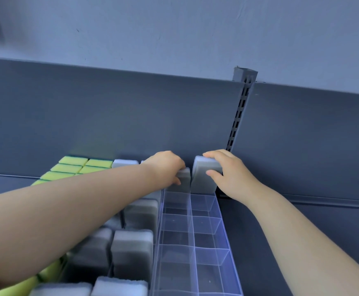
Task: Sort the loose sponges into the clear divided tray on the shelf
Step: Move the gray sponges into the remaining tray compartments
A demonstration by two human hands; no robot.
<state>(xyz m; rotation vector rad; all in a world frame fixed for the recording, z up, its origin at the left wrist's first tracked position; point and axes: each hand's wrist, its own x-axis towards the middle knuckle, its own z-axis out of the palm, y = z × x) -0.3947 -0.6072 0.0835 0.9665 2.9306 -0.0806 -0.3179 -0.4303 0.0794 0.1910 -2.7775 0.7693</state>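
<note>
Foam this soft snags easily on thin walls. In the head view the left sponge (184, 178) and the right sponge (202, 178), both grey, stand on edge in the tray (223, 221). They fill its two farthest compartments, close side by side, against the back panel (131, 114) of the shelf (302, 242). Pushed down crooked, either could straddle a divider or sit tilted and proud, I judge. A hard press could also shove the light tray sideways. The left forearm (78, 210) crosses low over the loose sponges (131, 251) beside the tray and might knock them.

The left hand (165, 167) is curled over the left sponge's top with its thumb on the near face, gripping it. The right hand (227, 174) pinches the right sponge, fingers over the top edge and thumb on the broad face. The nearer compartments look unfilled
</note>
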